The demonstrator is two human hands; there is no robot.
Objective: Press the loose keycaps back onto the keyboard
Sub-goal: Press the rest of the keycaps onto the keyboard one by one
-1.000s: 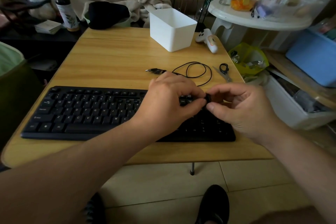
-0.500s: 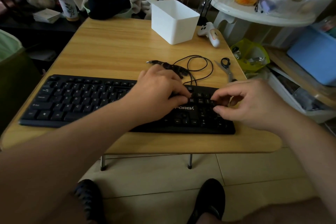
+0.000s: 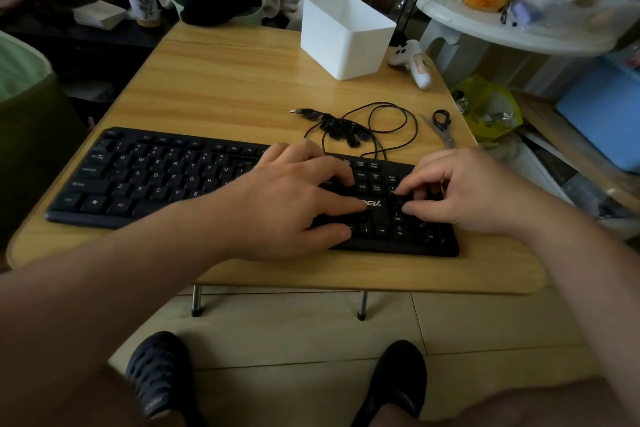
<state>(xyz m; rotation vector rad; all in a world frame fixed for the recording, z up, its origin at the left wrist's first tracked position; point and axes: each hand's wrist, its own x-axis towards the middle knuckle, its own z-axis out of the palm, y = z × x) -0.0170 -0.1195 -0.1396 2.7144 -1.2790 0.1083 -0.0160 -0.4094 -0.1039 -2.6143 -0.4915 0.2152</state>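
A black keyboard (image 3: 156, 180) lies across the front of the wooden table (image 3: 242, 80). A small pile of loose black keycaps (image 3: 343, 132) sits just behind it, inside the loops of its cable (image 3: 391, 125). My left hand (image 3: 291, 198) rests flat on the keyboard's right-middle part, fingers spread over the arrow keys. My right hand (image 3: 464, 191) hovers low over the number pad with bent fingers. Its index finger and thumb pinch a black keycap (image 3: 398, 199) down onto the pad's left column. The keys under both hands are hidden.
A white plastic bin (image 3: 346, 35) stands at the table's back. A white toy (image 3: 414, 62) lies to its right, and scissors (image 3: 441, 126) lie near the right edge. Beyond that edge are a yellow bag (image 3: 485, 107) and storage boxes. My feet are below the table.
The keycap that both hands held above the keyboard has gone down to the number pad in my right hand. My left hand let go and settled flat on the keys.
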